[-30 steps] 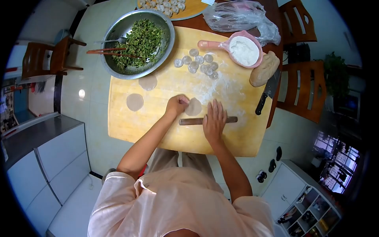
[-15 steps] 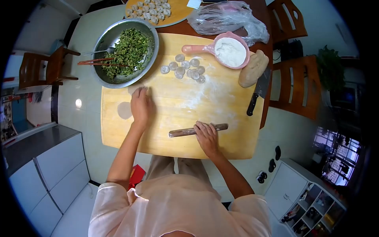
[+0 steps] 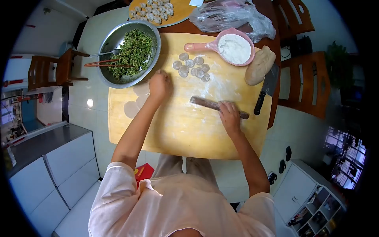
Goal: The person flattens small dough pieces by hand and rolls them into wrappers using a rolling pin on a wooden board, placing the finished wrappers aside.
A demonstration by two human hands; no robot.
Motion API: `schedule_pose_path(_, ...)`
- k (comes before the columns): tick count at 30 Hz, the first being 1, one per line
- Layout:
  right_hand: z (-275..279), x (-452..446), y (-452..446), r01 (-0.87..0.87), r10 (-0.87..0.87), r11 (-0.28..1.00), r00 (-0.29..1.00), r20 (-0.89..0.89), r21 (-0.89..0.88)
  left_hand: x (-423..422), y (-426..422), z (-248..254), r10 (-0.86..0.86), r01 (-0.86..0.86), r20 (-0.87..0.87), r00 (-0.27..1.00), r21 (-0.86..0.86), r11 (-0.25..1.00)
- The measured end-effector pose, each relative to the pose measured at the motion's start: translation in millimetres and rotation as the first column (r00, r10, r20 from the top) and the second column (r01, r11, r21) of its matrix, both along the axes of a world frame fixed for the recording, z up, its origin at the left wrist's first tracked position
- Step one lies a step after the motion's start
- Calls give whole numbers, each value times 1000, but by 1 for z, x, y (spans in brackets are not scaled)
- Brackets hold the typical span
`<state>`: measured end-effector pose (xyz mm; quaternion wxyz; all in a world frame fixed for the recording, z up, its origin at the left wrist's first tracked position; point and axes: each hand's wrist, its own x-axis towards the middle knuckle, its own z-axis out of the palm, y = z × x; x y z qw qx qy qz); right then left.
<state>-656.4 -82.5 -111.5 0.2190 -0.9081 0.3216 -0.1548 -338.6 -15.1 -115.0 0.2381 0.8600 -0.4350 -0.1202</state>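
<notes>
My left hand (image 3: 159, 85) is over the board just right of the metal bowl (image 3: 103, 71), its fingers curled; whether anything is in them is hidden. Thin dough rounds (image 3: 130, 109) lie on the board left of that wrist, some overlapping. My right hand (image 3: 229, 117) grips the dark rolling pin (image 3: 205, 103), which lies slanted on the floured board. Several small dough discs (image 3: 184, 71) sit beyond, between the bowl and the pink scoop of flour (image 3: 234, 49).
At the right edge of the wooden board (image 3: 189, 144) are a dough lump (image 3: 260, 65) and a knife (image 3: 266, 87). Behind are a plastic bag (image 3: 233, 16) and a tray of dumplings (image 3: 184, 11). Chopsticks and a spoon rest in the bowl of chopped greens.
My left hand left the dough round with the others at the left, then moved right. My right hand shifted the rolling pin, which now slants the other way and lies farther up the board.
</notes>
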Motion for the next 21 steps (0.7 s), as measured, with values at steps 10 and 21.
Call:
schedule_pose_path(10,10,19,24,-139,139,990,988,-66,3,-121,16,-6,-256,237,-282,925,-100,966)
schedule_pose_path(21,-5,69,22,107,-143,983,954,-264,-147,-92,7,-12,-306,335,-415,857,-3,942)
